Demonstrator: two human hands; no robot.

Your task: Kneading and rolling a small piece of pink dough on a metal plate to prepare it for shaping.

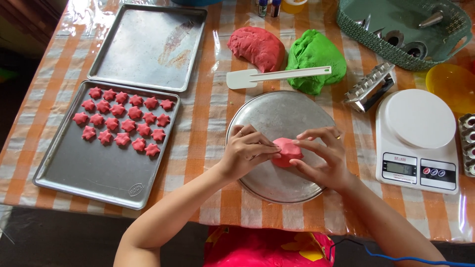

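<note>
Orange-and-white checked cloth under clear plastic covered the table point(208, 123) on which both hands worked. Far to the left of the left hand lay two metal baking trays: the nearer tray point(84, 170) carried rows of small red star-shaped dough pieces point(123, 120) in its upper half, and the farther tray point(148, 47) was bare, with a smeared patch. Directly under the hands sat a round, dull metal pan point(282, 111), its lower part hidden by the wrists. To the right of the right hand stood a white kitchen scale point(418, 136) with a round platform. Beyond it, a green woven plastic basket point(356, 29) was cut off by the picture's top edge, and the metal pieces inside were hard to make out. Above the hands rested a soft green dough lump point(316, 54) and a red dough lump point(257, 47), with a white spatula point(277, 76) lying across the green one.

The left hand point(245, 151) came in from below, fingers curled, tips pressing the left side of a small smooth pink-red dough ball point(287, 151). The right hand point(321, 153) cupped the ball from the other side, thumb beneath and fingers arched over. The ball sat squeezed between both hands just above the pan's middle, partly hidden by fingers.
</note>
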